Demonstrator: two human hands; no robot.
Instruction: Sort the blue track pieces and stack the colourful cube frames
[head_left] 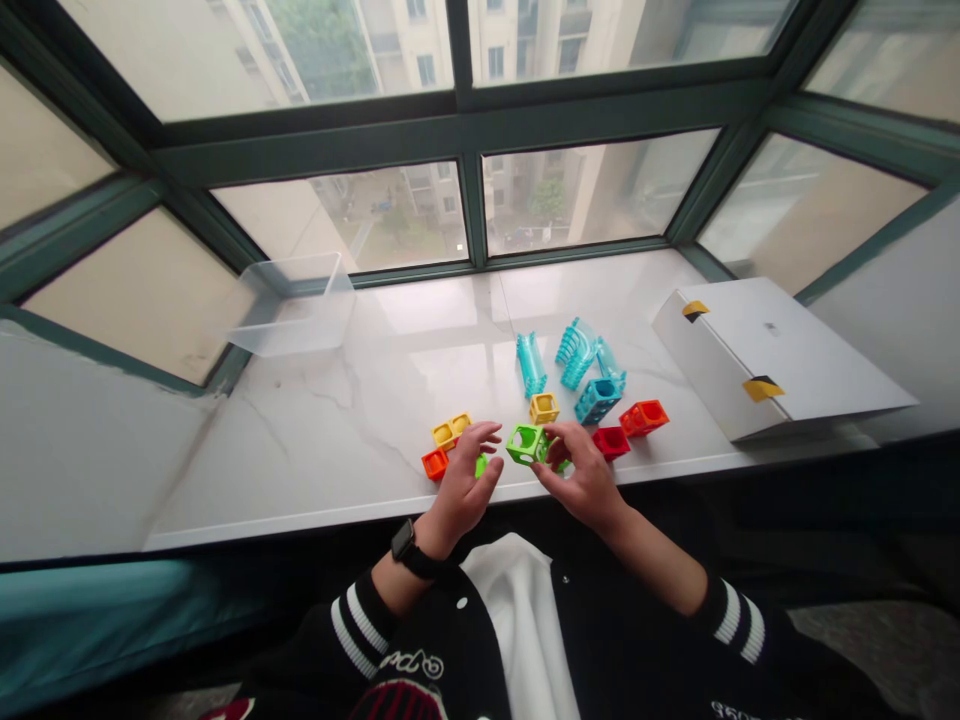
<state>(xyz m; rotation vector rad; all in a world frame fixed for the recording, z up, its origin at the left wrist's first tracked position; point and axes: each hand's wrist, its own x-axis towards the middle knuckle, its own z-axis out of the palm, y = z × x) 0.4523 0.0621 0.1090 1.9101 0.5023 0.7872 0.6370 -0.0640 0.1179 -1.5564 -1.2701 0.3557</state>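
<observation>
A lime-green hollow cube block (526,444) stands on the white marble sill (322,440), between my two hands. My right hand (581,475) grips it from the right, fingers and thumb curled against it, and a second green piece (559,465) shows behind those fingers. My left hand (465,480) hovers close on the left, fingers apart, just above a small green piece (481,465). Yellow blocks (450,431) and an orange block (434,464) lie beyond it. A yellow cube (544,408), a red block (611,441) and an orange-red block (643,418) lie farther right.
Turquoise tube pieces (531,365) and a blue cube (598,400) lie behind the blocks. A transparent plastic box (292,308) stands at the back left, and a white cardboard box (772,355) lies at right. The sill's front edge runs just below my hands.
</observation>
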